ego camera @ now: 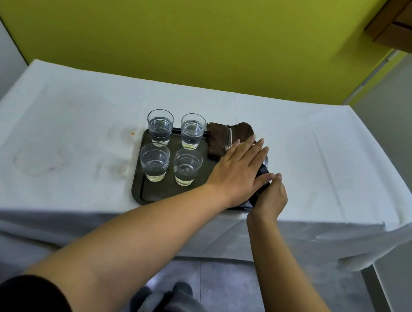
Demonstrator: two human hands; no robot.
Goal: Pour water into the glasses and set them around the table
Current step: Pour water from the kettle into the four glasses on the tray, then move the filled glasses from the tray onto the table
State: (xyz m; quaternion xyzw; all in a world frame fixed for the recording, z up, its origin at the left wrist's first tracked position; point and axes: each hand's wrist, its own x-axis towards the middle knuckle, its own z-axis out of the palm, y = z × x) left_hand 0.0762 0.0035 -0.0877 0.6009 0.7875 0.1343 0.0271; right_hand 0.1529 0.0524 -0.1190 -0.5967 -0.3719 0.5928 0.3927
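Four filled glasses [172, 147] standing on tray [141, 189].
Left hand [237, 172] lying flat, fingers straight, over a jug; right hand [271, 195] gripping its black handle [262, 173], glasses left of both.

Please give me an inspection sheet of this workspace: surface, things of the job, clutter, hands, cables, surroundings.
Surface: table under a white cloth, with faint stains on its left part.
Job's things: four glasses holding water, far left, far right, near left, near right, all upright on a dark tray. A jug with a dark handle is mostly hidden by the hands.
Clutter: brown cloth at the tray's far right corner.
Hands: left hand lies flat, fingers straight, on top of the jug; right hand grips its handle.
Cables: nothing seen.
Surroundings: green wall, wooden box high on the right, grey floor.
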